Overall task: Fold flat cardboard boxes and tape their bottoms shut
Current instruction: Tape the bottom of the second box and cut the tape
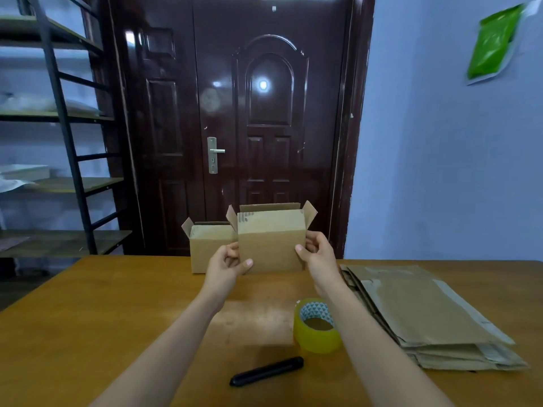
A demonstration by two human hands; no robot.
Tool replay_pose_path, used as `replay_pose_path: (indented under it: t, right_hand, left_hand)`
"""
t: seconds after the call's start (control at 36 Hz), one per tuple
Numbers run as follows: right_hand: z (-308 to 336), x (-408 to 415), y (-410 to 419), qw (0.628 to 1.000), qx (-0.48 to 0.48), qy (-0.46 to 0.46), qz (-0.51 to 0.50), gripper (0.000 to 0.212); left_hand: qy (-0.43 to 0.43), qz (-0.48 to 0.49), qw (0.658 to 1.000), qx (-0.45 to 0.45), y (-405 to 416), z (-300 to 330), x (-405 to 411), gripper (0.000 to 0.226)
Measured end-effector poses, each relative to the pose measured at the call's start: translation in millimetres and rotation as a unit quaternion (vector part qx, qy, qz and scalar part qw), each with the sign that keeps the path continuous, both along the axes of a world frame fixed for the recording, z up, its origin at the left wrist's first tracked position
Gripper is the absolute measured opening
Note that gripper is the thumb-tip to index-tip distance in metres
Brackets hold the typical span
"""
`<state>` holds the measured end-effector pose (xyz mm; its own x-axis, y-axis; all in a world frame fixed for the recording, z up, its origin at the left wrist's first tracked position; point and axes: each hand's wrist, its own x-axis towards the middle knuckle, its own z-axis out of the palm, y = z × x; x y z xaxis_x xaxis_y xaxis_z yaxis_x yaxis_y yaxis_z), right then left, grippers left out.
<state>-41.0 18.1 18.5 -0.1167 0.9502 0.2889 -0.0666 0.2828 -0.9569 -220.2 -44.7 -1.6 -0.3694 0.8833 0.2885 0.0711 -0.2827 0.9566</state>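
An upright folded cardboard box [271,242] with its top flaps open stands at the far middle of the wooden table [117,312]. My left hand [227,264] grips its lower left edge, thumb on the front face. My right hand [316,254] grips its right edge, thumb on the front. A second folded box [207,248] stands just left of it and partly behind it. A stack of flat cardboard boxes [426,315] lies on the right of the table. A roll of yellowish tape [317,327] sits under my right forearm.
A black pen-like tool [266,371] lies near the table's front edge. A dark door [235,113] stands behind the table. A metal shelf rack [58,127] fills the left side. A green sheet [493,42] hangs on the right wall.
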Motion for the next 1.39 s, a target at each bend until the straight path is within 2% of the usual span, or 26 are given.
replay_pose_path:
  t: [0.08, 0.17, 0.22, 0.36, 0.42, 0.58, 0.69, 0.83, 0.94, 1.39]
  right_hand:
    - [2.5, 7.6, 7.9, 0.999, -0.02, -0.019, 0.017, 0.026]
    - [1.2, 12.7, 18.8, 0.998, -0.036, -0.054, 0.011, 0.023]
    - [-0.9, 15.8, 25.9, 0.996, -0.051, -0.073, 0.007, 0.026]
    - [-14.5, 23.2, 45.9, 0.983, -0.108, -0.145, 0.012, 0.055]
    - [-20.0, 24.7, 54.6, 0.978, -0.126, -0.165, 0.005, 0.059]
    - [-31.0, 23.5, 77.1, 0.969, -0.143, -0.201, -0.029, 0.057]
    - [-40.9, 18.6, 93.2, 0.966, -0.149, -0.206, -0.046, 0.057]
    - [-62.6, 7.8, 108.4, 0.959, -0.172, -0.221, -0.033, 0.044]
    - [-66.0, 2.5, 123.7, 0.96, -0.157, -0.229, -0.034, 0.04]
    - [-71.1, -15.0, 151.4, 0.952, -0.152, -0.264, 0.025, 0.051]
  left_hand:
    - [0.001, -0.009, 1.0, -0.015, 11.5, 0.5, 1.9, 0.029]
    - [0.006, -0.019, 0.999, -0.035, 22.0, 1.8, 5.7, 0.057]
    - [0.024, -0.025, 0.998, -0.046, 28.2, 1.1, 10.2, 0.064]
    - [0.083, -0.024, 0.993, -0.08, 46.5, -6.7, 22.5, 0.064]
    - [0.103, -0.028, 0.989, -0.1, 55.4, -11.5, 26.4, 0.06]
    - [0.128, -0.025, 0.983, -0.133, 79.9, -21.1, 34.6, 0.058]
    - [0.107, -0.061, 0.98, -0.157, 94.5, -27.3, 33.6, 0.058]
    - [0.151, -0.081, 0.961, -0.217, 109.2, -46.0, 31.0, 0.084]
    - [0.163, -0.078, 0.96, -0.216, 122.2, -55.0, 26.4, 0.086]
    - [0.148, -0.072, 0.961, -0.221, 157.0, -53.5, 0.4, 0.087]
